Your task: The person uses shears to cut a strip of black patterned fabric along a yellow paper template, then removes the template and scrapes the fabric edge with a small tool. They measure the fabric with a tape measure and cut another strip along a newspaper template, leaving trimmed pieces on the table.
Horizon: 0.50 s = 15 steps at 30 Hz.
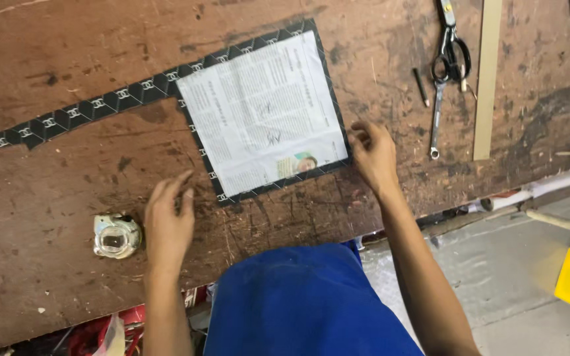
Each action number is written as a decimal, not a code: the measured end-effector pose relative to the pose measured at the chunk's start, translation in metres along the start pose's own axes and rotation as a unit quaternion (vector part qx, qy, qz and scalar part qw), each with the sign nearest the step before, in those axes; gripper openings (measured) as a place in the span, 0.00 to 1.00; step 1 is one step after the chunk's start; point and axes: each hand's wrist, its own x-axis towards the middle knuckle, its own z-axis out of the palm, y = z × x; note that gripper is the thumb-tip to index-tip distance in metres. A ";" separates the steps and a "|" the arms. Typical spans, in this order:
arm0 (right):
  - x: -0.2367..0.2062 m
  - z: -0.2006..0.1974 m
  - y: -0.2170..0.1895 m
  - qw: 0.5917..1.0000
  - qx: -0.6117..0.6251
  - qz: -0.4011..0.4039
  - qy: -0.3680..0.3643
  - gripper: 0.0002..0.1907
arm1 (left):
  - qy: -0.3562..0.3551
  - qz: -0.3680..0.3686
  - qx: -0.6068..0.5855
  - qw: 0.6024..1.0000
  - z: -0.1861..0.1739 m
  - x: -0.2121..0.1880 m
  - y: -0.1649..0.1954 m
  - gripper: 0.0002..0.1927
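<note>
Around the newspaper pattern (263, 112), left hand (167, 224) hovered open off its lower-left corner, right hand (374, 155) loosely curled beside its lower-right; pressing flat would've kept the fabric (107, 104) aligned.

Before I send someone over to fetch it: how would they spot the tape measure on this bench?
On the worn wooden workbench, look near its front edge, just beside the person's left hand. The tape measure is a small, rounded, silvery case, lying alone, far from the scissors at the back.
</note>
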 end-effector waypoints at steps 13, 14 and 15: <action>-0.014 -0.001 0.017 0.992 0.038 0.113 -0.033 0.12 | 0.136 0.021 -0.024 0.990 0.049 0.014 -0.052 0.18; -0.011 -0.002 0.025 0.994 0.032 0.106 -0.021 0.12 | 0.149 0.036 -0.026 0.988 0.044 0.016 -0.054 0.17; -0.005 -0.006 0.035 0.995 0.025 0.099 -0.009 0.12 | 0.161 0.051 -0.030 0.985 0.039 0.019 -0.055 0.17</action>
